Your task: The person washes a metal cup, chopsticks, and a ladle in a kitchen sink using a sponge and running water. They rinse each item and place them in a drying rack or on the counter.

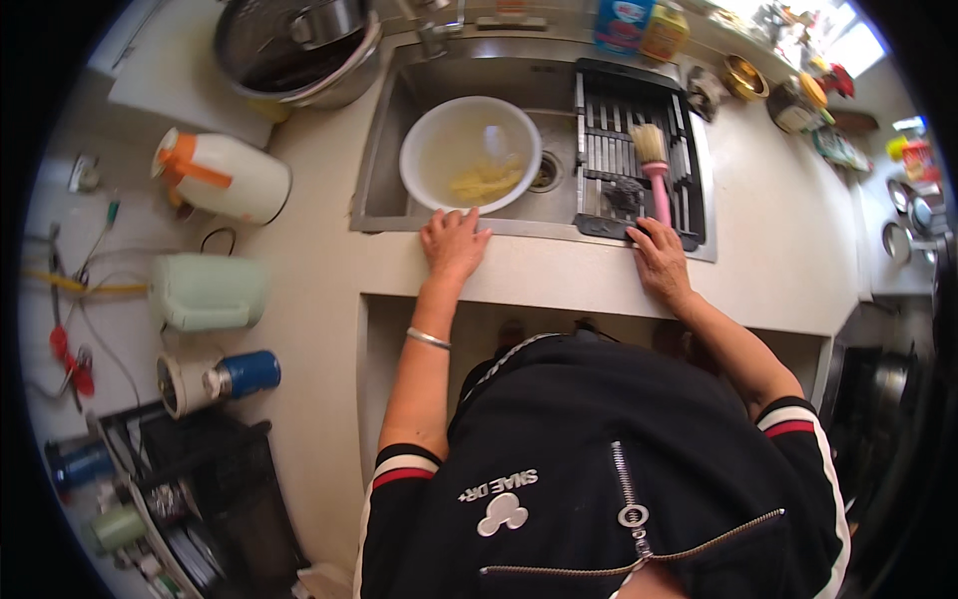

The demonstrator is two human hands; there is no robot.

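Note:
My left hand (pixel 455 243) rests on the front edge of the sink, its fingertips at the near rim of a white plastic bowl (pixel 413 176). The bowl stands in the steel sink and holds water and yellowish pieces of food (pixel 486 180). My right hand (pixel 660 258) lies at the front end of a black-framed drain rack (pixel 696 187), fingers spread, close to the pink handle of a brush (pixel 656 180). The brush lies bristles away from me on the rack, beside a dark scouring pad (pixel 623 196). Neither hand grips anything.
A large metal pot (pixel 344 82) stands at the back left. Along the left are a white jug with an orange handle (pixel 239 180), a pale green appliance (pixel 209 292) and a blue flask (pixel 253 374). Bottles (pixel 664 31), a brass-coloured bowl (pixel 745 77) and a jar (pixel 792 105) stand at the back right.

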